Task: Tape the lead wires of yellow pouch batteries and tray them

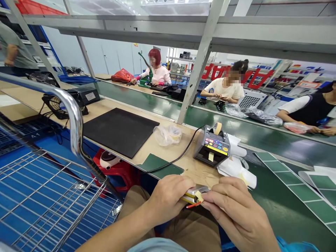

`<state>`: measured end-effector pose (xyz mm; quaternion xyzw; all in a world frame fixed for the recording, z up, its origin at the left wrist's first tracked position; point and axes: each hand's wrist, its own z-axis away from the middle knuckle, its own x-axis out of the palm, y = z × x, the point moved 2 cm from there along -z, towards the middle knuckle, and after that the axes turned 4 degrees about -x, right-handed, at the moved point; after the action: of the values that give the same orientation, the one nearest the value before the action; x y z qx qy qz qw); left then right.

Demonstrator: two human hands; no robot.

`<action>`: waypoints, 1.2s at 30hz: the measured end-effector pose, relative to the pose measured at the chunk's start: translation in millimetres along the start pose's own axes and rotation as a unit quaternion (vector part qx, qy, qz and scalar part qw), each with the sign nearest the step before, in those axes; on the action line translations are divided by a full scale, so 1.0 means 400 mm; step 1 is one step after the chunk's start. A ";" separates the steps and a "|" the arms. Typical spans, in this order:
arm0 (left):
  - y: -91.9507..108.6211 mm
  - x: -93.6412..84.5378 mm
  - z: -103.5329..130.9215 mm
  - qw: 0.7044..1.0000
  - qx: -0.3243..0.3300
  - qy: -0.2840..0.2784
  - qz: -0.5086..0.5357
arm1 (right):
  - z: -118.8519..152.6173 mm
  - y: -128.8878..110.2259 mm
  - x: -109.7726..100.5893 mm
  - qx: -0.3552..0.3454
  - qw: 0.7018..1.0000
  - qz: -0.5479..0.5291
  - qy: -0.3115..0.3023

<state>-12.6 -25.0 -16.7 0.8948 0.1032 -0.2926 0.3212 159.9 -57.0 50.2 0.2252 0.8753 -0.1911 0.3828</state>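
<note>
A silvery pack with yellow edges (195,190) is held above my lap, close to the bench's front edge. My left hand (170,196) is closed round its left end. At the pack's right end, the fingers of my right hand (233,204) are pinched at a short piece of pale yellow tape (199,196). A red wire (193,205) sticks out below the tape. Beyond my hands stands a tape dispenser (213,145) with lit buttons, a tape roll on top and a strip of tape at its front slot.
A black mat (122,131), a clear plastic bag (168,135) and a black cable lie on the bench. Green label sheets (296,185) are at the right. A wire cart (52,196) stands at the left. Several people are at work beyond the bench.
</note>
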 end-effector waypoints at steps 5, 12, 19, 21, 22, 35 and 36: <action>0.000 0.005 0.001 1.000 0.012 -0.004 -0.003 | -0.001 -0.010 0.008 0.015 1.000 0.003 -0.009; 0.004 0.009 -0.007 1.000 -0.001 -0.019 0.015 | 0.001 -0.016 0.004 0.029 0.999 -0.033 0.002; 0.012 0.013 -0.001 0.999 -0.021 -0.038 0.032 | 0.001 -0.016 0.018 0.032 0.999 -0.029 0.012; 0.014 0.018 0.003 0.997 -0.039 -0.059 0.033 | 0.001 -0.019 0.020 0.022 0.999 0.001 0.033; 0.014 0.021 0.004 0.995 -0.052 -0.072 0.036 | 0.001 -0.018 0.019 0.024 0.999 0.010 0.037; 0.030 0.016 -0.003 0.945 -0.249 -0.143 0.158 | -0.011 0.012 -0.004 -0.004 0.998 0.025 -0.054; 0.031 0.015 -0.002 0.942 -0.256 -0.144 0.163 | -0.011 0.008 -0.002 -0.010 0.998 0.039 -0.053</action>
<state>-2.8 -33.9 -13.3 0.7349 -0.0197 -0.3259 0.5944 159.5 -52.3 53.2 0.2448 0.8463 -0.1794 0.4379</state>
